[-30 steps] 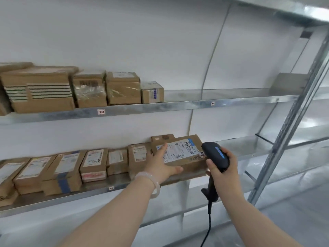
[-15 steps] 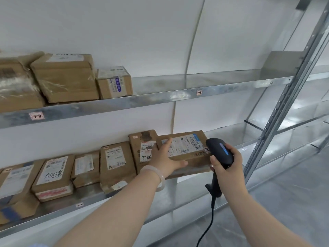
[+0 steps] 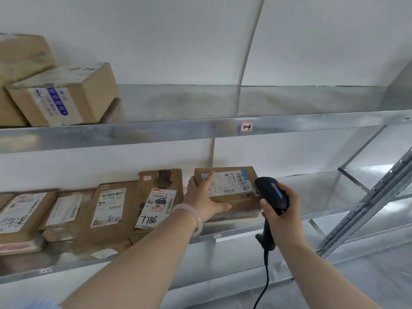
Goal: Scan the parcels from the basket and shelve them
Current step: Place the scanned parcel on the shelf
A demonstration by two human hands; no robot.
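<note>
Metal shelf point(image 3: 323, 197) now takes the parcel point(image 3: 234, 184), slid in by my gripping left hand point(image 3: 200, 199); right hand point(image 3: 283, 217) clasps the scanner point(image 3: 270, 192). Nearly shelved.

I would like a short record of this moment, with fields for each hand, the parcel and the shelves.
Left hand: grips the parcel at its left end
Right hand: holds the black scanner, beside the parcel's right end
Parcel: label up, at the lower shelf, right of the row
Nearest neighbour: box marked 7786, on its left
Upper shelf: boxes at its left end
</note>
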